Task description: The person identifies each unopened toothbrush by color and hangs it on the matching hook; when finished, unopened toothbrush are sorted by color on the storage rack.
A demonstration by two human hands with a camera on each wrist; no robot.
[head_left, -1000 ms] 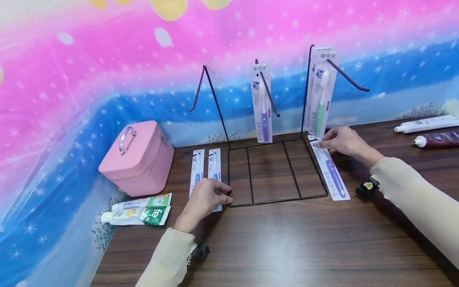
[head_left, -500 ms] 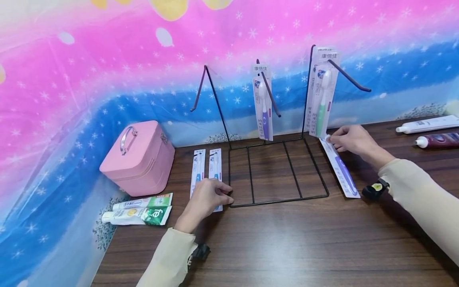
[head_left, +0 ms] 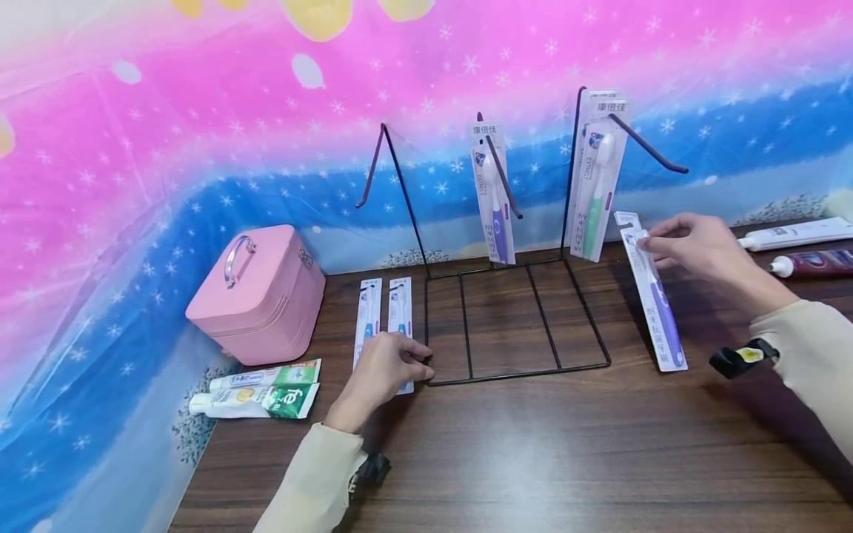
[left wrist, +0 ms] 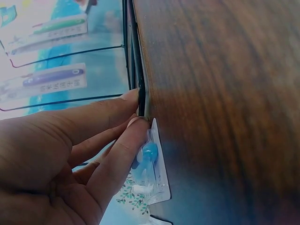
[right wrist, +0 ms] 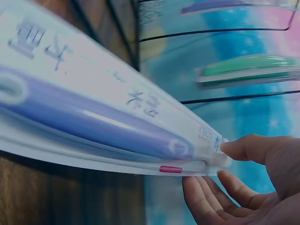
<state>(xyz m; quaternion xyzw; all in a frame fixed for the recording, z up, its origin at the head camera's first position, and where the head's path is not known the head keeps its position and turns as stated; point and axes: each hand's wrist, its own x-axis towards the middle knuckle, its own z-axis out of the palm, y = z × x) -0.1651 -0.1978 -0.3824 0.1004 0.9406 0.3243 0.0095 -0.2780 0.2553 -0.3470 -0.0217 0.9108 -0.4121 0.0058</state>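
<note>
My right hand [head_left: 703, 248] pinches the top of a packaged purple toothbrush [head_left: 660, 307] between thumb and fingers. The pack slants, raised off the table to the right of the black wire rack [head_left: 520, 374]. In the right wrist view the purple handle [right wrist: 93, 117] points towards the camera. At the rack's front left corner my left hand [head_left: 383, 366] pinches the base wire [left wrist: 140, 84], with thumb and finger on either side. Another purple toothbrush pack [head_left: 496, 215] hangs on the middle hook, and green toothbrush packaging [head_left: 596, 192] hangs on the right one, with a second pack behind.
Two blue toothbrush packs [head_left: 400, 296] lie left of the rack, partly behind my left hand. Further left are a pink case [head_left: 260, 296] and toothpaste tubes [head_left: 266, 400]. More tubes [head_left: 809, 259] lie at far right. The rack's left hook [head_left: 370, 166] carries nothing.
My right hand has raised the purple toothbrush pack from beside the rack and moved it right. The pack on the middle hook has swung slightly. My left hand stays at the rack's corner.
</note>
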